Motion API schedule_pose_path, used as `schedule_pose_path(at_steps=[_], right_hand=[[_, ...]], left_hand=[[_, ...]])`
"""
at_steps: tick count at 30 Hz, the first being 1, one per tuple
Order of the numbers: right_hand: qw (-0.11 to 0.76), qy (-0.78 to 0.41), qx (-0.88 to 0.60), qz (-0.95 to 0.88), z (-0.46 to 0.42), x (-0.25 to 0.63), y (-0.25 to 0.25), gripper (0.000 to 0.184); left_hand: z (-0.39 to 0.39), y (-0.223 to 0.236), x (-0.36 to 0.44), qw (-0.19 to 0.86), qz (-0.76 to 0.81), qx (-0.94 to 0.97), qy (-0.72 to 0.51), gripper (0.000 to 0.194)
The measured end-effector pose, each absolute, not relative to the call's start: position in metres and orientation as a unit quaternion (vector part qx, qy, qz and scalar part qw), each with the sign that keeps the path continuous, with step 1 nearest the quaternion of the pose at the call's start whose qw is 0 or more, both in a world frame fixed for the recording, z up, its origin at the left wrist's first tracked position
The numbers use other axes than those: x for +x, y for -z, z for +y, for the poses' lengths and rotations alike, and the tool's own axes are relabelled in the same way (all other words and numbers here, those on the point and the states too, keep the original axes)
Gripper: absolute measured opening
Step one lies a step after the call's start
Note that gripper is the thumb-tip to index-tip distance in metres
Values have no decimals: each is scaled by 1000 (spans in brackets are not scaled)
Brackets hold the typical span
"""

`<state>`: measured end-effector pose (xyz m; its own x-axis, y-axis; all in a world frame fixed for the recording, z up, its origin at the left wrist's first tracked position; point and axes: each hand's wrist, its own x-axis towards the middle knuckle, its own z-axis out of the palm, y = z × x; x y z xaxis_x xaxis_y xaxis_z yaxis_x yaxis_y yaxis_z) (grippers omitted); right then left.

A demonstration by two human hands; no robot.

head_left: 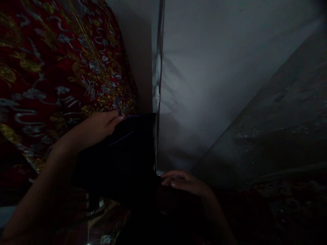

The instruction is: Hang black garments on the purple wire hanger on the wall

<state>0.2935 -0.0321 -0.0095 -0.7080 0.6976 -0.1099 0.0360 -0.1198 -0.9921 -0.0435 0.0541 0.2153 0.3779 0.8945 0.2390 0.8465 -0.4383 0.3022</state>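
Between the fingertips and thumb of my left hand point(106, 124) is a purple thread point(119, 106), its short end sticking up above the fingers. A thin purple line point(133, 116) runs right from there across the top of a black cloth point(127, 160). Another pale line of stitch or thread lies lower on the cloth. At the cloth's right edge, my right hand point(182, 181) has its fingers curled and closed on dark fabric. Deep shadow hides how much of the cloth it grips.
Red fabric point(51, 75) with gold and silver embroidery fills the left. A pale upright panel point(199, 78) stands behind my hands, its narrow edge beside the cloth. At right lies a grey surface point(276, 126). Cluttered small items point(102, 211) sit in shadow below.
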Motion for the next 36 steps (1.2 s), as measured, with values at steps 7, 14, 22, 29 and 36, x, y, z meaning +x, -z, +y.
schedule_pose_path(at_steps=[7, 14, 22, 29, 36], right_hand=[[267, -693, -296, -601, -25, 271, 20, 49], [278, -698, -310, -583, -13, 250, 22, 49], [368, -654, -399, -526, 15, 215, 22, 67], [380, -476, -625, -489, 65, 181, 54, 69], [391, -463, -643, -467, 74, 175, 84, 56]], left_hand=[[30, -252, -70, 192, 440, 870, -118, 43], [109, -235, -2, 178, 432, 841, -274, 30], [158, -224, 55, 308, 324, 867, -222, 24], [150, -190, 45, 254, 362, 870, -217, 31], [146, -181, 45, 173, 333, 883, -282, 41]])
